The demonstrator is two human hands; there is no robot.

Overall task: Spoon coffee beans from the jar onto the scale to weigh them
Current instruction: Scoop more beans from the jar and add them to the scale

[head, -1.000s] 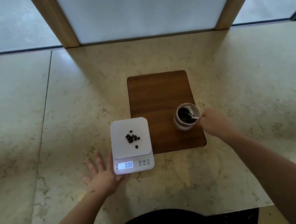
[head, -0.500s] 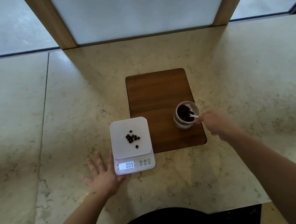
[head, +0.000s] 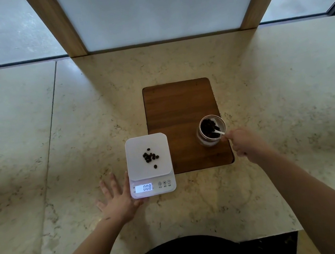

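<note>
Currently, head view only. We note the glass jar [head: 211, 131] standing upright on the near right part of the wooden board [head: 179, 107], partly filled with dark coffee beans [head: 207, 128]. Our right hand [head: 245, 143] sits just to the right of the jar, at its rim. Its fingers [head: 230, 137] are curled closed and pinch the end of a white spoon [head: 219, 132]; the spoon slants down to the left into the jar, its bowl buried among the beans, so we cannot tell whether it is loaded.

The white scale [head: 149, 165] lies on the marble counter [head: 264, 82], just beside the board's left edge and apparently overlapping its near left corner. A small cluster of beans on the platform [head: 151, 157] rests near the platform's centre, with one bean apart toward us. The lit display [head: 144, 187] seems to read 008.

Our left hand [head: 118, 199] lies flat on the counter with fingers spread wide, holding nothing; its thumb side touches the scale's near left corner.

Between jar and scale we see only bare board. Wooden window posts [head: 59, 23] and frosted glass stand behind the counter.
</note>
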